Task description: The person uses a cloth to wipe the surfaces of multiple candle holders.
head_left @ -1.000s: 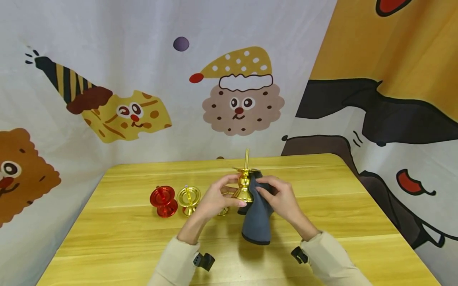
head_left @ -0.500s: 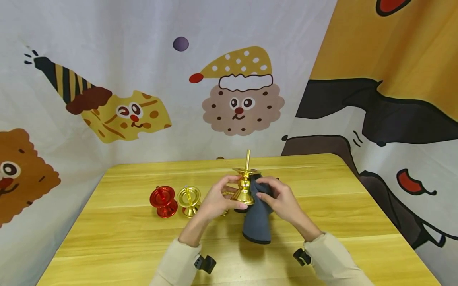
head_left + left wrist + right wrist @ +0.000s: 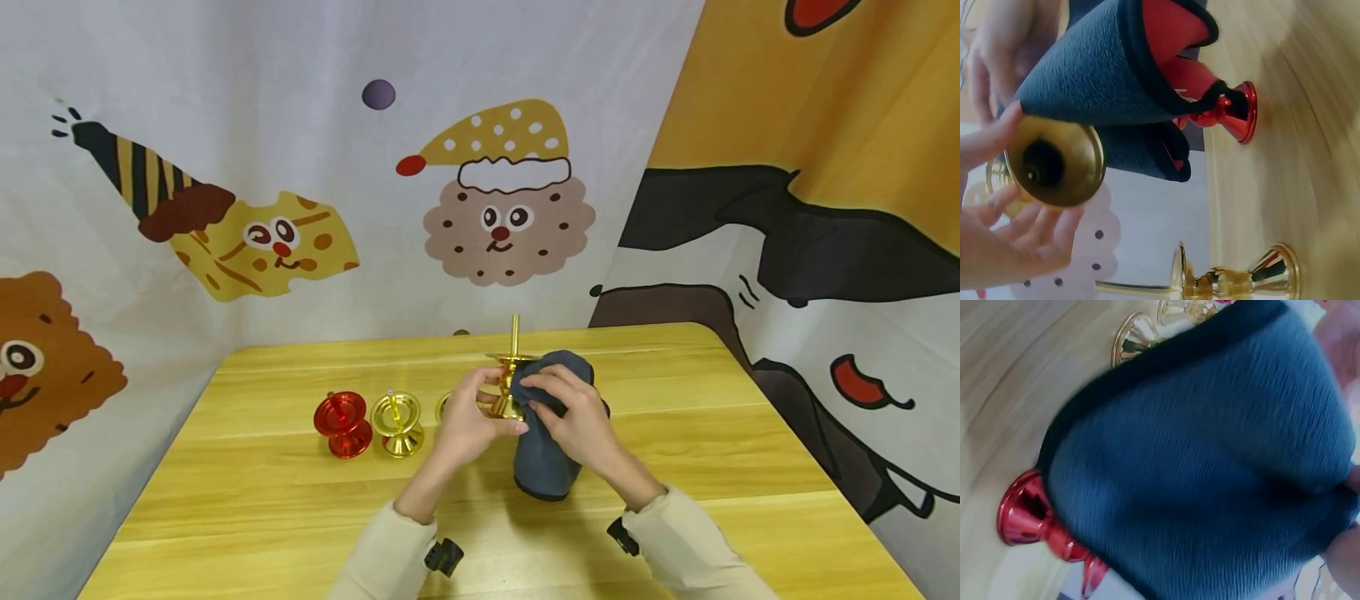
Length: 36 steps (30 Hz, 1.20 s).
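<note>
My left hand (image 3: 486, 406) grips a gold candlestick (image 3: 511, 377) by its stem and base, holding it upright above the table; its hollow base (image 3: 1054, 164) faces the left wrist camera. My right hand (image 3: 553, 402) presses a dark grey cloth (image 3: 550, 457) against the candlestick's right side, fingers curled over the fabric. The cloth (image 3: 1094, 94) has a red lining and a black edge and hangs down to the table. It fills the right wrist view (image 3: 1210, 469).
A red candlestick (image 3: 343, 423) and a gold one (image 3: 398, 423) stand left of my hands on the wooden table (image 3: 675, 467). Another gold one (image 3: 444, 405) peeks out behind my left hand. A second red candlestick (image 3: 1230, 114) stands behind the cloth. Printed curtains close off the back and right.
My right hand has slid the cloth up over the candlestick's stem, and the cloth's bunched top now rises beside the cup. Both hands have shifted slightly right, uncovering a gold candlestick behind the left hand.
</note>
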Tool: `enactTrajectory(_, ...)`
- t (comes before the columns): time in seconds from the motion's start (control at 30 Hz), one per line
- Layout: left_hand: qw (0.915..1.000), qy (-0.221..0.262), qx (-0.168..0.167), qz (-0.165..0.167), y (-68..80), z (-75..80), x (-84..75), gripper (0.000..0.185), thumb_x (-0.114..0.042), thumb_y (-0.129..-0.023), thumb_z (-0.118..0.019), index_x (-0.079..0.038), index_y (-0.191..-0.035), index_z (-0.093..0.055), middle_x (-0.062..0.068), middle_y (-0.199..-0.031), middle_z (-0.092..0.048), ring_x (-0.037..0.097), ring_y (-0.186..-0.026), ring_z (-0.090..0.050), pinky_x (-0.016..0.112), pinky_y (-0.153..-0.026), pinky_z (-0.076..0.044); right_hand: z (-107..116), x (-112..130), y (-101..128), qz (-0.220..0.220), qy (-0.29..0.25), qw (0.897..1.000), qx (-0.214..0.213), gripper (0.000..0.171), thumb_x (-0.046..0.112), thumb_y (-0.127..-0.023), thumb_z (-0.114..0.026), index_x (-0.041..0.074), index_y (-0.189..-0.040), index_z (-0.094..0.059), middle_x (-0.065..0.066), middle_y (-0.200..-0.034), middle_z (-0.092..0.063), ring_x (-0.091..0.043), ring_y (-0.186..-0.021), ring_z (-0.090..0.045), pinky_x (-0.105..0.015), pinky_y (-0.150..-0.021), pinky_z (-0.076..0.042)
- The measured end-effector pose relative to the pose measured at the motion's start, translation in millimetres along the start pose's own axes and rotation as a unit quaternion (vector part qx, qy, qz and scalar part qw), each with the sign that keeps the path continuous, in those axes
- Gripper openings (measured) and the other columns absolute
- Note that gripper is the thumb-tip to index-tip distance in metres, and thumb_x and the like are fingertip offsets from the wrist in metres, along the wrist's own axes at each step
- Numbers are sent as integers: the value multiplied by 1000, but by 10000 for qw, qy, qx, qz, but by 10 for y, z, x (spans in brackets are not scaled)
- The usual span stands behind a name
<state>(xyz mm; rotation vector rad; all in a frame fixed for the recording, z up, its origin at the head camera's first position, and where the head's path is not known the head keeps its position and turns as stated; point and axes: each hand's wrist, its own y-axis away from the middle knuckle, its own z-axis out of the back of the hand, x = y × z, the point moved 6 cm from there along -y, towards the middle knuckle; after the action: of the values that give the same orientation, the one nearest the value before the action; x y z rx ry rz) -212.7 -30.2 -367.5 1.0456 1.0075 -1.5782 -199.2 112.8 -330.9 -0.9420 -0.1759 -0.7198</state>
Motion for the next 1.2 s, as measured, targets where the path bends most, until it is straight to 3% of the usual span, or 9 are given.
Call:
enactTrajectory(0.1, 9980, 498, 340, 179, -5, 25, 46, 64, -11, -70, -80, -11, -127, -50, 10, -119, -48, 28, -100, -53, 32, -70, -53, 7, -67, 17, -188, -241, 9995, 117, 34, -11, -70, -72, 6, -99, -66, -7, -98, -61, -19, -85, -59, -31, -65, -54)
enactTrajectory(0.3, 9862, 1334, 949, 256, -9, 76, 34, 66, 0, -71, -76, -9, -129, -47, 10, -126, -45, 30, -106, -49, 34, -77, -52, 30, -255, 83, -1004, -1076, 9888, 243, 29, -11, -76, -66, 5, -100, -62, -10, -96, -62, -9, -55, -45, -23, -44, -41)
enactTrajectory(0.47, 9987, 171, 486, -2, -11, 56, -37, 67, -8, -70, -79, -11, -129, -48, 10, -125, -48, 29, -103, -53, 34, -74, -53, 14, -195, 50, -934, -868, 9918, 97, 30, -11, -73, -69, 5, -98, -64, -8, -94, -63, -12, -64, -54, -25, -52, -48)
enactTrajectory(0.6, 9967, -803, 68, -136, -11, 13, -47, 67, -11, -71, -79, -9, -130, -48, 11, -125, -49, 31, -102, -55, 36, -73, -53, -42, -45, 5, -372, -390, 9984, 145, 33, -12, -70, -72, 6, -96, -66, -5, -96, -62, -21, -90, -59, -34, -71, -54)
enactTrajectory(0.67, 9963, -842, 63, -126, -14, -3, -28, 67, -10, -71, -79, -8, -130, -47, 13, -125, -49, 33, -103, -54, 38, -74, -53, -64, -13, 1, -259, -282, 9991, 185, 33, -12, -69, -72, 7, -96, -66, -5, -97, -62, -22, -91, -59, -36, -72, -54)
enactTrajectory(0.83, 9983, 233, 422, 334, -22, 23, 79, 65, -8, -71, -78, -13, -129, -49, 10, -123, -47, 30, -104, -51, 36, -72, -53, -62, -140, 45, -786, -727, 9940, 238, 32, -12, -72, -70, 9, -96, -66, -4, -98, -62, -19, -87, -59, -31, -66, -53)
enactTrajectory(1.03, 9764, 1823, 1045, 499, -21, 72, 147, 63, 2, -74, -72, -9, -130, -45, 13, -122, -46, 31, -104, -47, 32, -73, -50, -40, -302, 85, -1586, -1648, 9729, 346, 25, -10, -80, -63, 4, -100, -63, -11, -97, -61, -13, -64, -55, -26, -54, -51)
enactTrajectory(1.1, 9727, 1987, 1105, 464, -20, 78, 153, 63, 4, -75, -71, -8, -131, -44, 13, -122, -46, 31, -104, -47, 31, -73, -49, -42, -319, 81, -1732, -1711, 9694, 331, 25, -10, -80, -63, 4, -100, -63, -12, -96, -61, -14, -62, -54, -26, -54, -50)
enactTrajectory(1.2, 9821, 1619, 896, 345, -15, 79, 126, 63, 2, -74, -73, -9, -130, -45, 13, -122, -46, 30, -104, -48, 32, -73, -51, -60, -307, 67, -1814, -1590, 9701, 267, 25, -12, -79, -63, 3, -99, -63, -13, -97, -62, -17, -70, -58, -27, -58, -52)
